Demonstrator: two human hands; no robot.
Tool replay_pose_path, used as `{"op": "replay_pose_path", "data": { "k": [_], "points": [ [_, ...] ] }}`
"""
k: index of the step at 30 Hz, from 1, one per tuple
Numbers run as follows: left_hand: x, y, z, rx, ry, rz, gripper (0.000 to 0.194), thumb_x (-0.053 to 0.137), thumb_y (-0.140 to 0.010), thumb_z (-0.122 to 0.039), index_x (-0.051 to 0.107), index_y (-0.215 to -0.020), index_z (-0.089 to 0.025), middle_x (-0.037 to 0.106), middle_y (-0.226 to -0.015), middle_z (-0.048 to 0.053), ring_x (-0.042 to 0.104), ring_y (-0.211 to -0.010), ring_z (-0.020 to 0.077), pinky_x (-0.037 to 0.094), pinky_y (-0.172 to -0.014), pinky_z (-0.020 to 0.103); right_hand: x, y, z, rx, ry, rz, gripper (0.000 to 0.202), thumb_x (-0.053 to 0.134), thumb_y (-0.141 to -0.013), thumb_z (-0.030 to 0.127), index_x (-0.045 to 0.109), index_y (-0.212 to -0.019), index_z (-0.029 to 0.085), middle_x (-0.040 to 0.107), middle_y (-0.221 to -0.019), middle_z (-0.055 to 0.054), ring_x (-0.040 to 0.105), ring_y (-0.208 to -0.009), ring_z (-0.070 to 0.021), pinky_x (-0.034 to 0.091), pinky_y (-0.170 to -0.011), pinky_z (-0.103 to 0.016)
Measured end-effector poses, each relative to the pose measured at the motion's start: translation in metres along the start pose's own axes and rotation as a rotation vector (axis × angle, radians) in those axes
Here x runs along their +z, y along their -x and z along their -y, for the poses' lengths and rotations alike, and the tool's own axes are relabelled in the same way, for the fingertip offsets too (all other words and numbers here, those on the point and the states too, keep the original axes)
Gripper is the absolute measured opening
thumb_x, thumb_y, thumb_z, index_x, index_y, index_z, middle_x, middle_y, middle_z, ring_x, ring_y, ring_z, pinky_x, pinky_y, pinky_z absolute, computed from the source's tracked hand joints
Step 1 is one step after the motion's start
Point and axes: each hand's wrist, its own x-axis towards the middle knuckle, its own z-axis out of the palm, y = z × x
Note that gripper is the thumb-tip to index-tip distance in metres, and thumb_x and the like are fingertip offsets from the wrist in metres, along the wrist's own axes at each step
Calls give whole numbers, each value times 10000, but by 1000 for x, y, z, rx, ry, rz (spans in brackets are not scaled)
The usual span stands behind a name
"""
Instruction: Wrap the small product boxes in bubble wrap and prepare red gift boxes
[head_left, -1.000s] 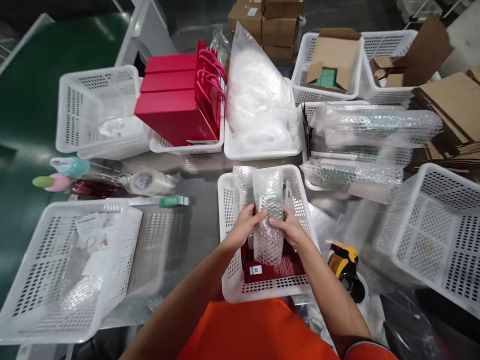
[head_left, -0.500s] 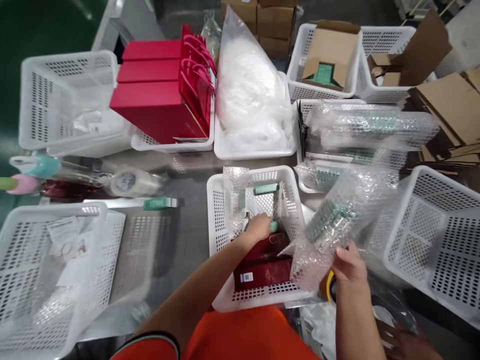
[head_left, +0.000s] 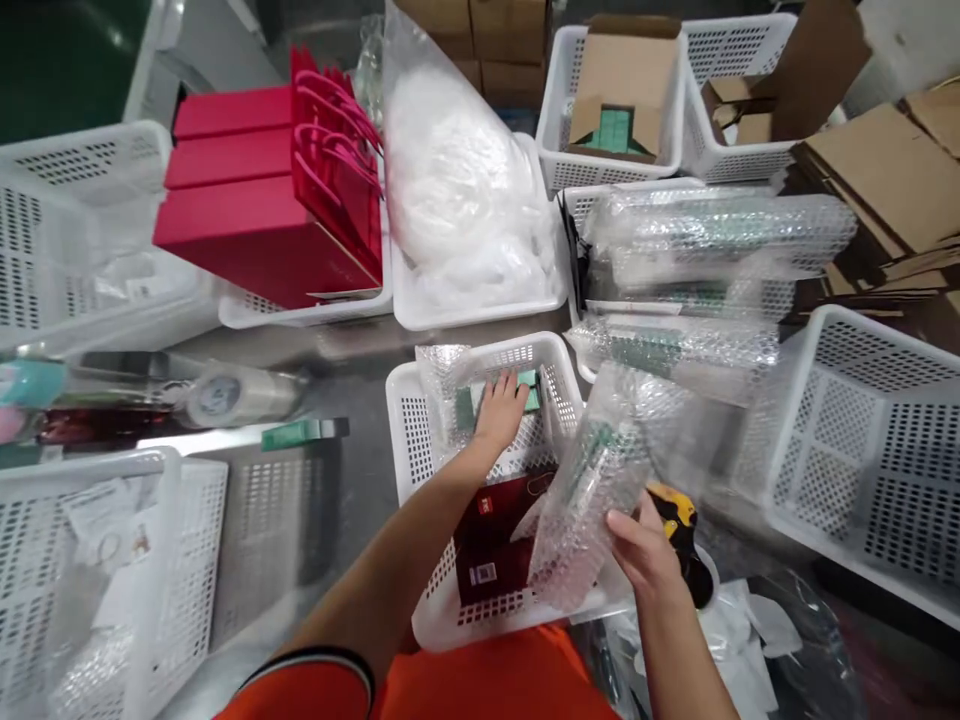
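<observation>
My left hand (head_left: pixel 501 408) reaches into the white basket (head_left: pixel 405 410) in front of me. Its fingers lie stretched over small green boxes (head_left: pixel 531 388) at the far end, beside a piece of bubble wrap (head_left: pixel 442 380). Dark red boxes (head_left: pixel 501 520) fill the near end of the same basket. In my right hand (head_left: pixel 646 548) is a bubble-wrap bag (head_left: pixel 596 470), gripped by its right edge and leaning over the basket's right rim. Something green shows through its lower layers, but I cannot make out what.
Red gift bags (head_left: pixel 232 210) and a plastic bag of white filling (head_left: pixel 465 190) stand behind. Bubble-wrapped packs (head_left: pixel 712 240) lie at back right, near flat cardboard (head_left: pixel 892 190). A yellow-black tape dispenser (head_left: pixel 675 515) sits past my right hand. More white baskets (head_left: pixel 817 420) flank me.
My left hand has moved farther into the basket, onto the green boxes, and its fingers have spread. The bubble-wrap bag in my right hand has shifted left, over the basket. The view has turned slightly.
</observation>
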Motion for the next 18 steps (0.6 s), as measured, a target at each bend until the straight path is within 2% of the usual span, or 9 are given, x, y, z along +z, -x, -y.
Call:
{"op": "replay_pose_path", "data": {
  "k": [2,4,6,8,10,12,14,16,18],
  "points": [
    [0,-4,-1,-31,38,39,494,522,-903,-106,512,-1395,-142,532,-1454,213,514,-1316,343,381,-1107,496,3,1,-4,41,5,35,700,982,-469,408,682,-1082,253,784,-1021,-67,737,-936,-302,579,-893,-434],
    [1,-6,-6,-103,111,78,677,637,-859,-183,396,-1489,-131,548,-1398,228,534,-1255,359,426,-1039,490,5,2,-6,45,25,53,716,981,-471,398,678,-1101,244,782,-1034,-74,731,-944,-300,569,-901,-428],
    [2,-7,-10,-178,192,110,850,713,-798,-207,303,-1536,-113,539,-1401,241,506,-1279,375,428,-1030,491,7,2,-6,38,42,43,743,980,-467,391,672,-1127,245,781,-1036,-69,725,-938,-294,566,-886,-417],
    [1,-5,-10,-243,299,110,869,736,-757,-196,327,-1520,-115,545,-1396,239,492,-1295,383,428,-1034,501,11,0,-2,30,59,28,757,976,-473,395,666,-1147,247,779,-1039,-63,721,-941,-288,564,-872,-403],
    [-3,6,-3,-287,473,43,852,753,-723,-203,383,-1487,-121,560,-1379,226,496,-1298,389,434,-1039,518,19,-3,5,18,80,30,734,964,-500,407,662,-1150,244,775,-1060,-62,717,-967,-284,560,-881,-394],
    [-11,31,13,-310,723,-74,876,795,-676,-247,426,-1462,-134,571,-1375,199,499,-1314,382,430,-1071,522,32,-10,9,11,114,62,690,948,-534,401,657,-1139,242,767,-1099,-62,709,-1012,-281,554,-917,-394],
    [-21,69,34,-346,1012,-166,909,839,-626,-305,463,-1442,-169,582,-1380,157,522,-1313,353,427,-1101,491,48,-23,7,20,171,130,657,933,-551,373,646,-1126,240,761,-1112,-59,701,-1042,-279,548,-950,-405],
    [-32,117,55,-466,1283,-183,928,860,-591,-357,486,-1424,-193,608,-1356,133,585,-1246,321,462,-1067,449,63,-42,-2,27,245,206,651,914,-548,339,624,-1122,237,757,-1101,-57,701,-1043,-280,548,-964,-426],
    [-42,166,72,-618,1471,-190,993,885,-523,-384,485,-1409,-184,622,-1336,135,624,-1182,311,510,-990,416,76,-66,-13,-30,333,231,658,889,-538,317,596,-1122,234,746,-1103,-58,697,-1046,-281,546,-973,-443]
  ]
}}
